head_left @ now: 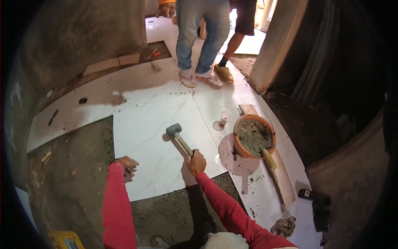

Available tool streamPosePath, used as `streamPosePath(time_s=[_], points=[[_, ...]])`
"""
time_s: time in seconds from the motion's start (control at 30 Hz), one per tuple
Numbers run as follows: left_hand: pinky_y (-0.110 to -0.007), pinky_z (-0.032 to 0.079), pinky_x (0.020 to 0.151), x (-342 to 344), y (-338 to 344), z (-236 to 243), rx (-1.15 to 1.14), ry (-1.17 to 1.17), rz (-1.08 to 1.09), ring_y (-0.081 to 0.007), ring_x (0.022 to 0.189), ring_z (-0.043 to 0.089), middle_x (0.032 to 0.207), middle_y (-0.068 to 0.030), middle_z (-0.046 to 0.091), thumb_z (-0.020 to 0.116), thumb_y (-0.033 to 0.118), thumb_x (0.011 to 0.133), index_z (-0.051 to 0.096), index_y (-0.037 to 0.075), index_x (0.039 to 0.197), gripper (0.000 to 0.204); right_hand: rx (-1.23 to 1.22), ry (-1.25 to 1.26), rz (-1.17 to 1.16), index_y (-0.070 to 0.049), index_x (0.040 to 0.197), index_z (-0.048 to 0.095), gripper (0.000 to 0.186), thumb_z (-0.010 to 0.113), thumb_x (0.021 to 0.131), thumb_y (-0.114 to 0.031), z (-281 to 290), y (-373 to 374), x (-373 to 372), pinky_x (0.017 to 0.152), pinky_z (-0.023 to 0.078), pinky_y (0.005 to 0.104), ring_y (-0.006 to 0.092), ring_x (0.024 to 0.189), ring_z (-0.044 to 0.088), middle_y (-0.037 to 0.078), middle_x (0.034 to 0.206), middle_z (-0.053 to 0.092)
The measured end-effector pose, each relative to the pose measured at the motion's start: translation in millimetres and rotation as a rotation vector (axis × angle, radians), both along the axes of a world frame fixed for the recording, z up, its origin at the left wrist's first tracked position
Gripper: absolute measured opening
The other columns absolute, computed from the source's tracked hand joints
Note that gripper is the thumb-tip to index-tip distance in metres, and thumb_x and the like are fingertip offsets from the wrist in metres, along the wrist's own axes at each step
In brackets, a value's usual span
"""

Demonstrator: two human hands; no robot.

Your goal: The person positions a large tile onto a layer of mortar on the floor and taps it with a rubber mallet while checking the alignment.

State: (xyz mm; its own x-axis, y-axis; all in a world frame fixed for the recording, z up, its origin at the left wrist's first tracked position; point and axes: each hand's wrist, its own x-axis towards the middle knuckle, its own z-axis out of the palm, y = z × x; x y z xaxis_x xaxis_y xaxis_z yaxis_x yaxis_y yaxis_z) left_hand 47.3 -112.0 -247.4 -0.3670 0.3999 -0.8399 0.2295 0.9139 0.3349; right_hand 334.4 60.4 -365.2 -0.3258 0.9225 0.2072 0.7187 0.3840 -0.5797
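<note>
My right hand (196, 162) is wrapped round the wooden handle of a rubber mallet (173, 129), whose grey head is over a white marbled tile (153, 170) laid beside bare grey mortar (70, 178). My left hand (128, 166) hangs at that tile's left edge, fingers loosely bent and apart, holding nothing that I can see. To the right, an orange bucket (238, 143) of wet mortar, with a wooden handle (269, 160) leaning out of it, stands near a clear plastic cup (226, 117) and a long narrow board (286, 191).
Two people stand ahead, one in jeans (188, 37) and sandals, another in dark shorts (244, 20). A doorway post (273, 41) rises right of them, a wall (91, 33) left. A crumpled rag (284, 226) and dark devices (306, 194) lie lower right, a yellow object (66, 239) lower left.
</note>
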Motion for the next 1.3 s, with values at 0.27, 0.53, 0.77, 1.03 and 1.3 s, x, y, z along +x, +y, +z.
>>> streamPosePath(time_s=[0.27,0.53,0.77,1.03,1.3], points=[[-0.045,0.055,0.069,-41,-71,-23,0.408,0.684,-0.193,-0.0357,0.069,0.069,0.079,-0.0216,0.070,0.052,0.018,0.081,0.072,-0.002,0.080,0.028,0.073,0.244,0.285,-0.004,0.100,0.061,0.023,0.068,0.087,-0.022,44,-64,33,0.071,0.049,0.0406,0.0300,0.083,0.063,0.014,0.090,0.064],[-0.041,0.054,0.054,-24,-88,2,0.472,0.231,0.363,-0.0231,0.050,0.065,0.062,-0.0133,0.066,0.056,0.012,0.077,0.065,-0.005,0.064,0.023,-0.616,0.312,0.675,-0.001,0.101,0.061,0.023,0.056,0.100,-0.023,318,-160,137,0.069,0.050,0.0321,0.0206,0.076,0.064,0.013,0.084,0.067],[-0.038,0.055,0.074,-58,-43,-44,0.703,0.682,0.043,-0.0243,0.076,0.071,0.077,-0.0116,0.072,0.060,0.006,0.072,0.072,0.007,0.075,0.012,-0.330,0.167,1.015,-0.003,0.096,0.056,0.028,0.057,0.097,-0.031,367,-220,113,0.069,0.047,0.0486,0.0406,0.079,0.062,0.019,0.081,0.061],[-0.032,0.052,0.061,-36,-23,-20,0.828,0.682,-0.165,-0.0169,0.060,0.066,0.063,-0.0081,0.067,0.055,0.001,0.071,0.073,0.006,0.073,0.019,-0.087,0.174,1.109,0.002,0.091,0.055,0.033,0.065,0.088,-0.030,320,-244,75,0.071,0.049,0.0496,0.0424,0.081,0.062,0.020,0.084,0.062],[-0.031,0.046,0.043,-57,-42,-53,0.589,0.477,-0.128,-0.0165,0.047,0.059,0.062,-0.0102,0.066,0.052,-0.003,0.066,0.076,0.002,0.075,0.026,-0.043,0.253,1.000,0.003,0.082,0.062,0.032,0.075,0.073,-0.026,318,-258,87,0.069,0.053,0.0496,0.0415,0.077,0.066,0.022,0.077,0.065]])
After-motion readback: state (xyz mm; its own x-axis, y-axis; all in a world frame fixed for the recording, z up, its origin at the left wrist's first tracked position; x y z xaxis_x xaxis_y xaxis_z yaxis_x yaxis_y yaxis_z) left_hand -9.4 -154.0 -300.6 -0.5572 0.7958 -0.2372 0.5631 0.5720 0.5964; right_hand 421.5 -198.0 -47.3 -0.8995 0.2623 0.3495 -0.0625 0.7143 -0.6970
